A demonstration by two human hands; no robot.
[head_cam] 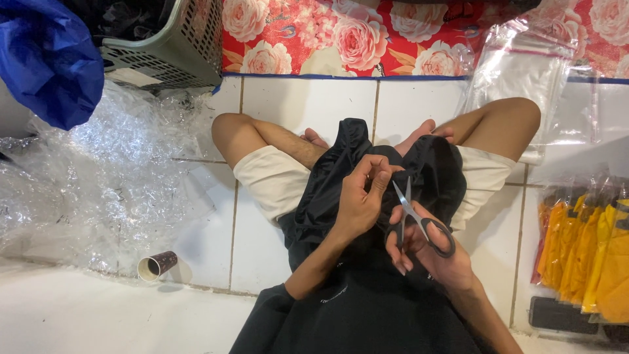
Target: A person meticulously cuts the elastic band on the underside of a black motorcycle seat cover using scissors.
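A black garment [341,183] lies bunched in my lap between my crossed legs. My left hand [359,200] pinches a small bit of it, or a thread, between thumb and fingertips above the cloth. My right hand [426,252] holds a pair of small scissors [416,216] with dark handles. The blades are slightly apart and point up toward my left fingertips, just below them.
Crumpled clear plastic film [98,177] covers the tiled floor at left, with a cardboard tube [157,265] beside it. A green basket [173,46] and blue bag [49,59] stand at back left. Clear bags [524,72] and packed yellow garments [590,255] lie at right. A floral mat [354,36] lies ahead.
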